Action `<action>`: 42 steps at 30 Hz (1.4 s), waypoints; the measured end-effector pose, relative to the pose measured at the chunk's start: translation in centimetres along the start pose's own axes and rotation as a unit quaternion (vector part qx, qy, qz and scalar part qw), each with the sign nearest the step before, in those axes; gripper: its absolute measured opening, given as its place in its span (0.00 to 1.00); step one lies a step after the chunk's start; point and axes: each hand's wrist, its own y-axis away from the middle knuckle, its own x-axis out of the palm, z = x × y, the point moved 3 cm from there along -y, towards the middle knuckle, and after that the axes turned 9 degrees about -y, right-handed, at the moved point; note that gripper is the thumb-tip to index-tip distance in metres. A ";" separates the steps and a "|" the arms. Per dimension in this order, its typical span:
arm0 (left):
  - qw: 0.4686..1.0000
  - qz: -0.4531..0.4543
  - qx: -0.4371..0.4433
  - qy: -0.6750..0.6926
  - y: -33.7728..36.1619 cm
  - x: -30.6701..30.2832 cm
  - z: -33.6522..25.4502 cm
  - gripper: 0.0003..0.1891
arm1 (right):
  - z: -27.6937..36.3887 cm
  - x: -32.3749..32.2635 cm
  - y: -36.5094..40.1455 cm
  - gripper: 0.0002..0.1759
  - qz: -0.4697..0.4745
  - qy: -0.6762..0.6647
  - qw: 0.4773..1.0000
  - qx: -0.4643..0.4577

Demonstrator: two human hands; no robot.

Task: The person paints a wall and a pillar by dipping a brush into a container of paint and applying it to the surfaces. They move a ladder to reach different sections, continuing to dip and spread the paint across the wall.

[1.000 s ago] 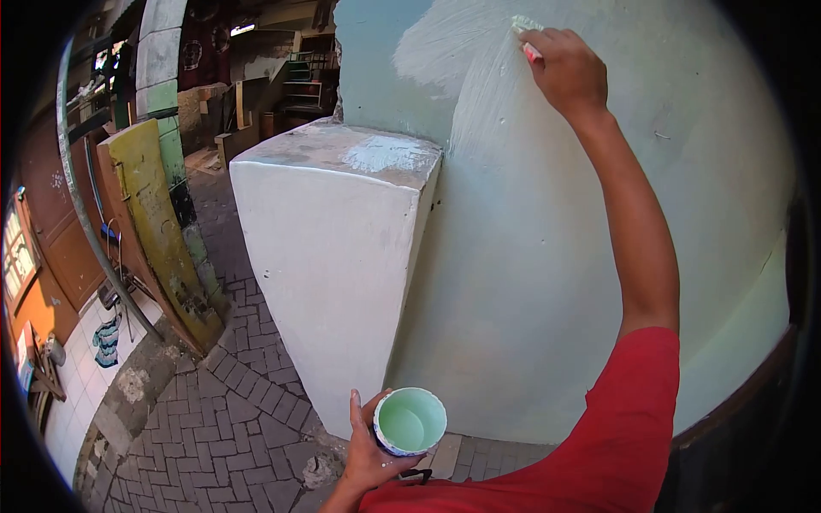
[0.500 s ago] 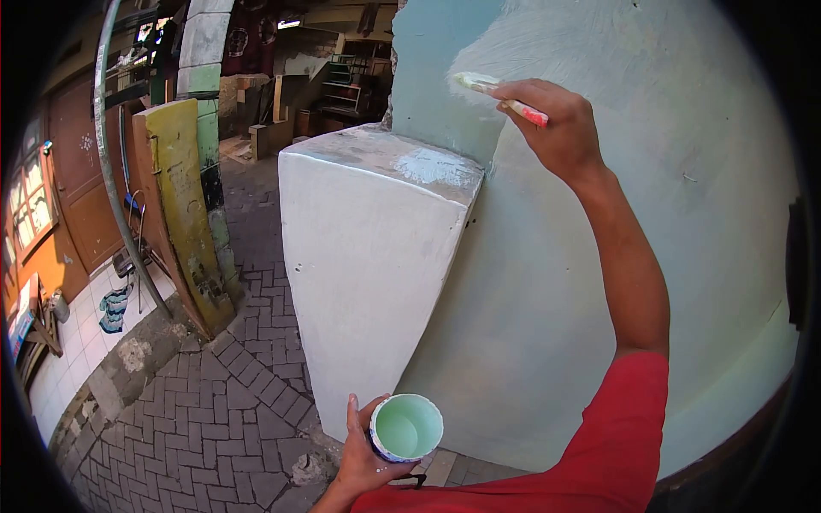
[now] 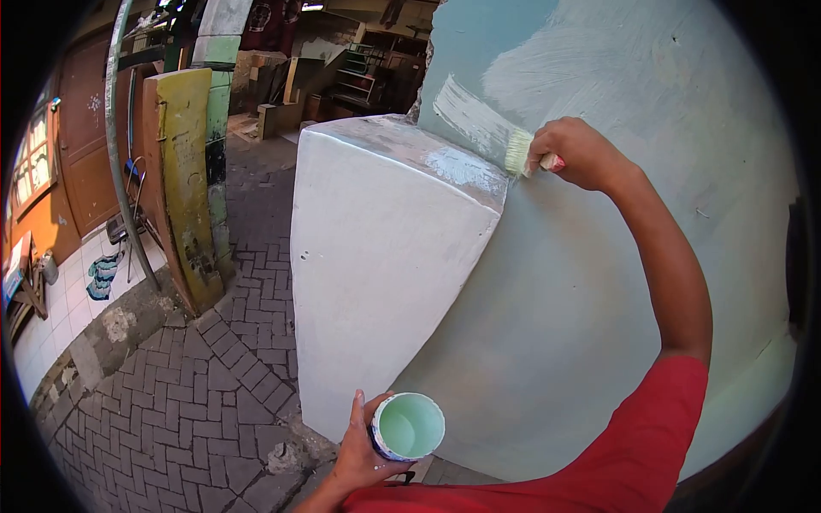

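My right hand (image 3: 575,154) is closed on a paintbrush (image 3: 519,152) with pale, paint-covered bristles and a red-tipped handle. The bristles touch the blue-green wall (image 3: 547,282), just above the ledge of a white block (image 3: 385,248). A fresh pale streak (image 3: 470,111) runs across the wall up and left of the brush. Down at the bottom centre, my left hand (image 3: 363,449) is wrapped round a cup (image 3: 409,427) of light green paint, held with its opening up.
Grey paving (image 3: 171,419) lies at lower left. A yellow panel (image 3: 184,188) and a curved metal pole (image 3: 120,154) stand on the left, before a tiled porch (image 3: 73,295). Shelves (image 3: 355,77) are in the shaded space behind the block.
My right hand has moved down and right with the brush, and a pale streak now shows on the wall. The view has shifted slightly; my left hand still holds the cup.
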 end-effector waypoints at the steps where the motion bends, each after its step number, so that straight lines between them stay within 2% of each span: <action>1: 1.000 0.008 -0.003 -0.002 -0.1 -0.1 0.1 0.80 | 0.9 -1.0 0.2 0.09 0.077 0.017 0.993 0.085; 2: 1.000 0.006 -0.002 0.001 -0.1 -0.3 0.0 0.80 | 1.7 -1.8 0.2 0.10 0.151 0.036 0.973 0.170; 3: 1.000 -0.012 0.015 0.010 -0.4 -0.5 -0.1 0.77 | 2.4 -2.3 -0.8 0.08 0.156 0.047 0.965 0.206; 6: 0.999 -0.033 0.022 0.017 -0.5 -0.9 -0.5 0.73 | 3.9 -2.6 -5.4 0.07 0.153 0.047 0.964 0.212; 8: 0.999 -0.037 0.012 0.017 -0.4 -0.7 -0.5 0.73 | 3.4 -1.9 -9.6 0.09 0.151 0.018 0.973 0.175; 10: 0.996 -0.082 0.017 0.027 -0.1 -0.5 -0.4 0.72 | 2.5 -0.7 -13.2 0.13 0.070 0.028 0.991 0.109; 11: 0.996 -0.085 0.017 0.024 -0.2 -0.6 -0.4 0.72 | 2.0 -0.4 -14.6 0.13 0.066 0.027 0.992 0.106; 13: 0.996 -0.082 -0.012 0.016 0.0 -0.5 -0.4 0.71 | 1.6 0.0 -16.4 0.11 -0.006 -0.059 0.997 0.047; 14: 0.996 -0.081 -0.015 0.016 0.1 -0.6 -0.5 0.71 | 1.5 0.5 -16.3 0.11 -0.005 -0.062 0.997 0.048; 16: 0.996 -0.082 -0.026 0.024 0.3 -0.7 -0.6 0.70 | 1.5 0.7 -15.3 0.11 -0.095 -0.007 0.995 -0.034; 17: 0.996 -0.080 -0.026 0.027 0.2 -0.8 -0.6 0.70 | 0.6 1.4 -14.5 0.11 -0.091 -0.006 0.995 -0.032; 19: 0.996 -0.067 -0.028 0.049 0.0 -0.9 -0.5 0.70 | -0.9 2.6 -11.4 0.09 -0.100 0.034 0.987 -0.120; 22: 0.996 -0.056 -0.026 0.057 -0.2 -1.3 -0.7 0.71 | -0.3 2.5 -5.4 0.05 -0.071 0.009 0.993 -0.093; 24: 0.996 -0.061 -0.011 0.057 -0.2 -1.3 -0.1 0.72 | 0.9 1.3 -2.8 0.07 0.036 0.033 0.999 0.014; 25: 0.996 -0.063 0.001 0.057 0.0 -1.2 -0.1 0.73 | 2.3 0.2 -2.4 0.07 0.039 0.034 0.999 0.015; 27: 0.996 -0.066 0.016 0.050 0.0 -1.2 -0.2 0.73 | 3.9 -1.2 -2.7 0.08 0.121 0.089 0.975 0.164; 28: 0.996 -0.071 0.030 0.040 0.0 -1.3 -0.2 0.74 | 3.6 -1.2 -3.4 0.08 0.119 0.089 0.975 0.163; 30: 0.997 -0.069 0.032 0.029 0.0 -1.4 -0.5 0.74 | 2.8 -1.6 -6.0 0.09 -0.049 0.052 0.997 0.001; 31: 0.997 -0.064 0.033 0.019 0.0 -1.4 -0.7 0.75 | 2.2 -0.9 -7.7 0.09 -0.050 0.051 0.997 -0.002; 33: 0.997 -0.066 0.027 0.014 0.0 -1.3 -0.8 0.75 | 2.4 0.6 -10.6 0.08 -0.179 0.020 0.973 -0.141; 34: 0.997 -0.066 0.023 0.012 0.0 -1.2 -0.9 0.75 | 2.4 1.5 -11.2 0.08 -0.180 0.019 0.973 -0.141; 36: 0.997 -0.068 0.023 0.004 0.2 -0.8 -0.9 0.75 | 2.1 3.9 -12.3 0.08 -0.084 0.030 0.990 -0.108; 37: 0.997 -0.071 0.024 -0.003 0.3 -0.9 -0.8 0.76 | 1.0 5.2 -11.7 0.08 -0.074 0.058 0.990 -0.108; 41: 0.997 -0.068 0.020 -0.011 0.8 -1.1 -0.3 0.80 | 1.2 3.3 -7.8 0.08 -0.031 0.031 0.996 -0.077; 42: 0.998 -0.065 0.008 0.004 0.6 -1.5 -0.4 0.78 | 1.8 2.4 -7.4 0.08 0.041 0.054 0.998 0.003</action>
